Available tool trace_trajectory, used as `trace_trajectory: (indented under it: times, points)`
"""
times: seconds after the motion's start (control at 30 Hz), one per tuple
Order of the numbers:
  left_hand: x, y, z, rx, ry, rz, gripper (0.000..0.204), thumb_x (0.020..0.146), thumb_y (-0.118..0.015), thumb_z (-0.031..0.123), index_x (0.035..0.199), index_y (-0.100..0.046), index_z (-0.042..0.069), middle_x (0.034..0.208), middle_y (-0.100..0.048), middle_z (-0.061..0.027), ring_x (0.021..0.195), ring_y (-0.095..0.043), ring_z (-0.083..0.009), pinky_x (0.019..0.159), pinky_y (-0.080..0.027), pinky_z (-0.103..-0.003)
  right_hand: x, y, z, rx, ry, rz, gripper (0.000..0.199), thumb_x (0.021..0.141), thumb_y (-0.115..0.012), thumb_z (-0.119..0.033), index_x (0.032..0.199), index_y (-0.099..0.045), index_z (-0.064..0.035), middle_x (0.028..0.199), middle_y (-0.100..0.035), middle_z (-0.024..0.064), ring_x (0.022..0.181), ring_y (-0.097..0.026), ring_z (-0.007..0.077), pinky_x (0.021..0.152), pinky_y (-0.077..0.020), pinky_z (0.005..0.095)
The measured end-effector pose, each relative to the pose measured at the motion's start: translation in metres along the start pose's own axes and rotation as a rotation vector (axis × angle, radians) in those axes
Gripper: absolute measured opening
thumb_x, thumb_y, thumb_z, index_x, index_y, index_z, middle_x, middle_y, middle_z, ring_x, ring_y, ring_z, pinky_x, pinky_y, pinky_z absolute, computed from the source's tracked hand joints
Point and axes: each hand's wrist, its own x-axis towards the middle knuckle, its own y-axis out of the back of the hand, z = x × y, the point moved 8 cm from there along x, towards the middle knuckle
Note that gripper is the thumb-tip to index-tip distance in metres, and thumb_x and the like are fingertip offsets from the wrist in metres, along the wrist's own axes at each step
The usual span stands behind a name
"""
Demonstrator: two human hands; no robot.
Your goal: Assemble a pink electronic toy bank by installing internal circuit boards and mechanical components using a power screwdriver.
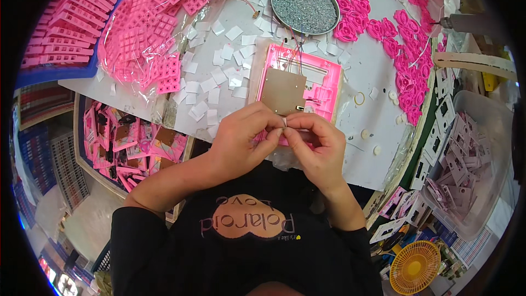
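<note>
Head view. Left hand and right hand meet at the near edge of the tabletop, fingertips of both pinched shut on a small white piece; it looks light, thin and easily dropped, best held by its edges. Just beyond lies a pink frame carrying a brown board, amid scattered white squares. At the far edge stand a metal bowl of screws and bagged pink parts. Cluttered workshop surroundings.

One head-worn fisheye looks steeply down, close over the worktable.
</note>
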Motion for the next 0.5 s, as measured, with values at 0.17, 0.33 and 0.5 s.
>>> trace_trajectory:
  times: [0.17,0.33,0.5]
  points:
    - [0.0,-0.002,-0.033,-0.065,0.505,-0.238,0.009,0.09,-0.064,0.002,0.098,-0.064,-0.001,0.081,-0.063,-0.0036,0.062,-0.055,-0.0047,0.054,-0.042,-0.022,-0.006,-0.005,-0.019,-0.365,0.395,0.003,0.016,0.08,-0.074,0.004,0.094,-0.067,0.0021,0.103,-0.071,0.0141,0.082,-0.072,0.0261,0.069,-0.0579,0.0326]
    - [0.006,-0.009,-0.049,-0.565,0.895,-0.36,0.01,0.095,-0.062,0.005,0.1,-0.062,-0.003,0.08,-0.068,-0.0027,0.063,-0.062,-0.0068,0.055,-0.047,-0.023,-0.012,-0.019,-0.031,-0.585,0.663,-0.046,0.022,0.074,-0.077,0.004,0.093,-0.068,-0.0001,0.102,-0.07,0.0133,0.084,-0.07,0.0276,0.07,-0.0564,0.0346]
    - [0.024,0.002,-0.04,-0.182,0.538,-0.417,0.014,0.092,-0.067,0.005,0.103,-0.063,-0.002,0.084,-0.069,-0.0044,0.069,-0.067,-0.0124,0.06,-0.051,-0.029,-0.008,-0.02,-0.026,-0.707,0.68,-0.067,0.024,0.072,-0.077,-0.002,0.094,-0.07,-0.0029,0.1,-0.067,0.0078,0.087,-0.065,0.0254,0.064,-0.0534,0.0328]
